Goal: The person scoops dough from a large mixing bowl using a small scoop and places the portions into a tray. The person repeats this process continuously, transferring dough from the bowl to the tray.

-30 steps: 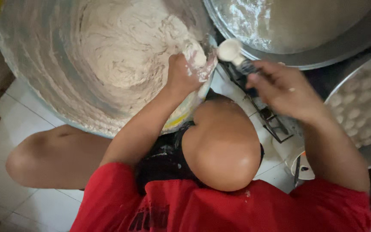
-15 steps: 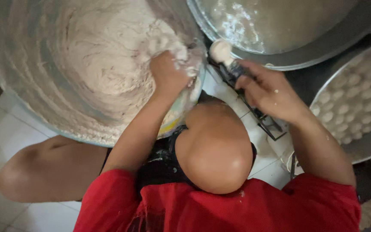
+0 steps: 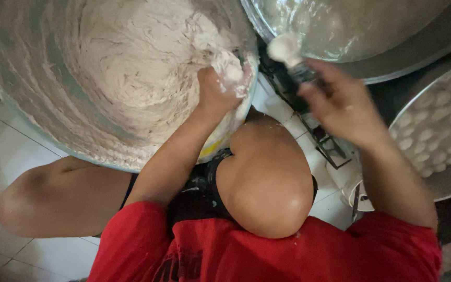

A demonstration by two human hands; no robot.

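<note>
A lump of pale, sticky dough (image 3: 229, 70) is gripped at the rim of the large metal basin (image 3: 37, 120).

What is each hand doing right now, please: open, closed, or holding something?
Left hand: closed on a lump of dough at the rim of the big bowl.
Right hand: closed on a spoon carrying a dough ball.

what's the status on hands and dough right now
Left hand gripping dough lump at the big bowl rim. Right hand holding spoon with dough ball. Nothing between them.
</note>
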